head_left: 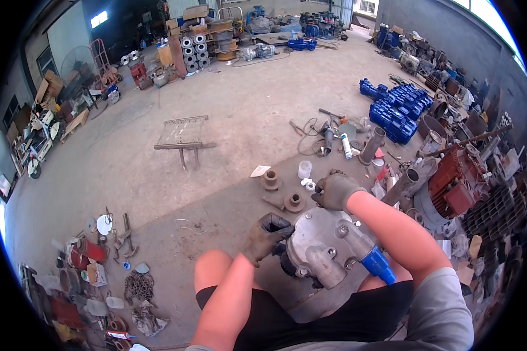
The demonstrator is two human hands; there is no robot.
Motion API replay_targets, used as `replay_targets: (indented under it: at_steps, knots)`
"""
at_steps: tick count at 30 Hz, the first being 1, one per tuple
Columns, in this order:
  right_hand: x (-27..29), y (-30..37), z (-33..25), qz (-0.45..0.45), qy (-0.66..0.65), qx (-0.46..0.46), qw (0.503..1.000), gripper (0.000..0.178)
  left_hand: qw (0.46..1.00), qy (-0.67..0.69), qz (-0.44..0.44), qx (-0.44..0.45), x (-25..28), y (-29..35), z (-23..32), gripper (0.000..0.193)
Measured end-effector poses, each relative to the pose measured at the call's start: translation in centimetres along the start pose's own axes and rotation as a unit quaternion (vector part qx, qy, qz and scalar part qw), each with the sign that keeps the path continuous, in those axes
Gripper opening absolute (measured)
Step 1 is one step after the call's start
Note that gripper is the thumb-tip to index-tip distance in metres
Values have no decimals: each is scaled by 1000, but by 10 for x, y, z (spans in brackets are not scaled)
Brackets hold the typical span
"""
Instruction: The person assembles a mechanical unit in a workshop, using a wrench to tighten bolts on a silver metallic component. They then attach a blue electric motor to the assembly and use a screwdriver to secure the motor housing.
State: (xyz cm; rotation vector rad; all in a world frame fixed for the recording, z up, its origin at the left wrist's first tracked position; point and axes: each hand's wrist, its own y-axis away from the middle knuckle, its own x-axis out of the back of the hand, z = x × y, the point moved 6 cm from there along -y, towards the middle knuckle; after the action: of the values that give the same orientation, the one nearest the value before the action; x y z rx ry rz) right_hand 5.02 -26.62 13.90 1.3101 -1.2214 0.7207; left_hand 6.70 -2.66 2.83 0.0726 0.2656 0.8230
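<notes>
A grey cast-metal pump-like housing (319,240) with two stubby ports lies between my knees. A blue tapered piece (377,266) sticks out from its right port. At the housing's left edge is my left hand (266,237), in a dark grey work glove, its fingers curled and closed; what they hold, if anything, is hidden. My right hand (336,190), gloved too, is closed over the far edge of the housing, fingers bent under and hidden. Close beyond it sit a small white roll (310,186) and a clear plastic cup (304,169).
Rusty flanged parts (270,180) stand on the floor ahead. To the right are metal tubes (372,146), a sealant tube (346,146), blue motors (395,120) and a red machine (454,178). A low metal stand (182,134) stands farther off. Hammers (126,237) and chain (139,286) lie at left.
</notes>
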Motion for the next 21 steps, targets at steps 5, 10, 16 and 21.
replay_targets:
  at_steps: [5, 10, 16, 21]
  knots:
    - [-12, -11, 16, -33, -16, 32, 999, 44, 1000, 9, -5, -5, -4, -4, -1, 17]
    - [-1, -3, 8, -18, -84, 104, 991, 41, 1000, 23, -13, -4, 0, -6, -2, 17]
    - [-8, -11, -3, -7, 61, -8, 998, 43, 1000, 14, -7, 16, 6, -3, -8, 18]
    - [-4, -4, 9, -22, -101, 136, 985, 39, 1000, -7, -12, 16, -2, -8, -1, 18]
